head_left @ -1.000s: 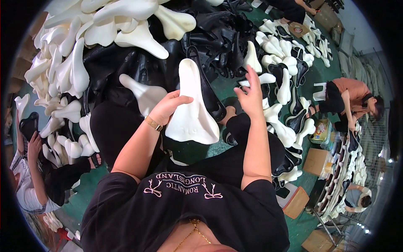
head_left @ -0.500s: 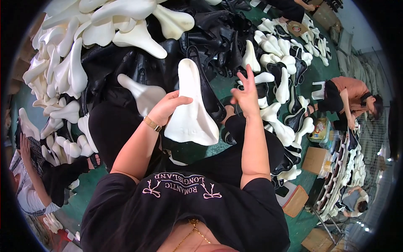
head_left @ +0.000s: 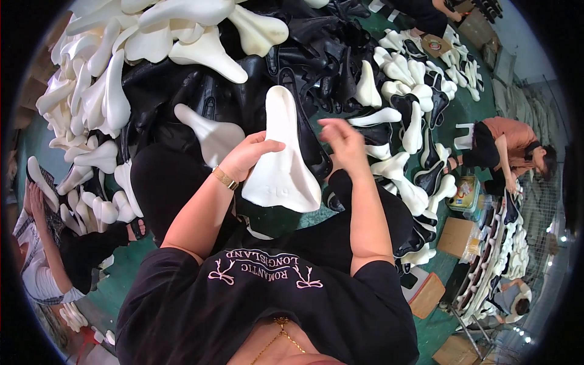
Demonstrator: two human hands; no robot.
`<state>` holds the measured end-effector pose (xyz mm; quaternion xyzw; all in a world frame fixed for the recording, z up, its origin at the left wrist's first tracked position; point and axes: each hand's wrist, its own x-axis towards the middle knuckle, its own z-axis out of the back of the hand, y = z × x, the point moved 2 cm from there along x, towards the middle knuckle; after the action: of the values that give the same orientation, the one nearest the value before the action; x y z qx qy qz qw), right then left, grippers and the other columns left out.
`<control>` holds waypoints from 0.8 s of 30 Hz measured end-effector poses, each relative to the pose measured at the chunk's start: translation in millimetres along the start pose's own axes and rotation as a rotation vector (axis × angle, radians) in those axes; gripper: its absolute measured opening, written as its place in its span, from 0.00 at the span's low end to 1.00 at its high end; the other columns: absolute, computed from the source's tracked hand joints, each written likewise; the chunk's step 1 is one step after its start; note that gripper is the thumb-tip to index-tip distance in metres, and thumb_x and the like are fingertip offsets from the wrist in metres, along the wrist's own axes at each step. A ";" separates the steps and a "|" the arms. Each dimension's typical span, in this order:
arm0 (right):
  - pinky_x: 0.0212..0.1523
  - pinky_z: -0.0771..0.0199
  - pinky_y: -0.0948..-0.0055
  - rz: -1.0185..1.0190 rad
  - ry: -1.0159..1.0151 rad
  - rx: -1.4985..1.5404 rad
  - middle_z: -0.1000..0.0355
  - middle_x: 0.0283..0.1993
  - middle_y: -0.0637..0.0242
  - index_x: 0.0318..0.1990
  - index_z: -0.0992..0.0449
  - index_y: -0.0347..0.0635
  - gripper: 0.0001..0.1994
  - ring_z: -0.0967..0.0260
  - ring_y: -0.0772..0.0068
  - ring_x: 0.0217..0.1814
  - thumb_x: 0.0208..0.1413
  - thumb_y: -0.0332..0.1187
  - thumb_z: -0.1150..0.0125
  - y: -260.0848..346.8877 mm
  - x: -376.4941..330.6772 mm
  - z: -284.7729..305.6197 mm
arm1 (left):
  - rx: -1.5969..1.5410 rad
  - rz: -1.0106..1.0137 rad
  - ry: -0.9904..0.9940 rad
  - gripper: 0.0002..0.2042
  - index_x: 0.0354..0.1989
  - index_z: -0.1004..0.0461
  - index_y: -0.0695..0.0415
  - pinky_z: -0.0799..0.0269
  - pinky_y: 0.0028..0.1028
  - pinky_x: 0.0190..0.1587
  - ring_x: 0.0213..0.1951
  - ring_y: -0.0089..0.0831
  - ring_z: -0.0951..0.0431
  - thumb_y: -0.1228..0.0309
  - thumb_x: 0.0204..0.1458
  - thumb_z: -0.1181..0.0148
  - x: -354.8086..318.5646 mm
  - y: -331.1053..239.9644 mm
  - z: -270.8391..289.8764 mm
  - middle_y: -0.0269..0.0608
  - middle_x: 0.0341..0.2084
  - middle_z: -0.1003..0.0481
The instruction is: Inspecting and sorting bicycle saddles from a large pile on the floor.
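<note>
A white foam bicycle saddle pad (head_left: 281, 164) stands upright before me, narrow nose away and broad end toward me. My left hand (head_left: 249, 157) grips its left edge, thumb on the face, other fingers hidden behind. Close behind its right side is a black saddle shell (head_left: 309, 137); whether my left hand also holds this shell is hidden. To the right of both, my right hand (head_left: 345, 143) is raised with bent fingers, a gap between thumb and forefinger, nothing seen in it. Another white saddle pad (head_left: 210, 131) lies left of my left hand.
White saddle pads (head_left: 201, 52) are heaped at the far left, beside black saddle parts (head_left: 316, 58). More white and black saddles (head_left: 404, 182) line the right side. Co-workers sit at left (head_left: 45, 243) and right (head_left: 517, 143). A cardboard box (head_left: 456, 237) stands at right.
My right hand has gone from spread, upward-pointing fingers to bent ones, turned left and nearer the pad. The left hand keeps its hold. The whole view has shifted slightly.
</note>
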<state>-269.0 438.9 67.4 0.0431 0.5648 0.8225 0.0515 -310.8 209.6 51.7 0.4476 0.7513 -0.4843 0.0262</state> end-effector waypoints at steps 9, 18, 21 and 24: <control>0.39 0.27 0.64 0.116 -0.517 -0.729 0.24 0.35 0.51 0.49 0.25 0.44 0.14 0.25 0.53 0.37 0.59 0.39 0.45 -17.8 8.3 46.1 | -0.180 -0.027 -0.080 0.18 0.49 0.32 0.62 0.30 0.32 0.50 0.45 0.32 0.25 0.66 0.52 0.44 2.5 -2.8 8.0 0.42 0.43 0.26; 0.51 0.33 0.74 0.211 -0.468 -0.108 0.26 0.48 0.61 0.50 0.27 0.32 0.15 0.30 0.73 0.48 0.58 0.30 0.44 39.6 -41.2 41.1 | -0.201 -0.146 -0.070 0.31 0.63 0.47 0.56 0.37 0.31 0.57 0.53 0.29 0.33 0.47 0.59 0.54 9.4 -7.5 14.7 0.39 0.53 0.34; 0.49 0.32 0.77 0.322 -0.259 -0.217 0.24 0.43 0.62 0.47 0.23 0.34 0.13 0.28 0.75 0.45 0.53 0.26 0.38 49.8 -49.8 -0.8 | -0.230 -0.175 -0.128 0.31 0.60 0.41 0.56 0.35 0.29 0.55 0.50 0.27 0.31 0.43 0.60 0.60 7.8 -7.1 4.9 0.38 0.51 0.31; 0.35 0.30 0.79 0.345 -0.217 -0.316 0.23 0.32 0.62 0.43 0.21 0.36 0.10 0.28 0.76 0.31 0.52 0.25 0.37 55.5 -48.4 -19.1 | -0.285 -0.162 -0.148 0.30 0.54 0.32 0.59 0.31 0.27 0.50 0.44 0.25 0.26 0.43 0.60 0.62 10.8 -6.3 5.3 0.38 0.45 0.26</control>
<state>-225.5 394.9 111.8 0.2180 0.4045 0.8879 -0.0231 -323.7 211.8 48.2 0.3407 0.8419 -0.4048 0.1056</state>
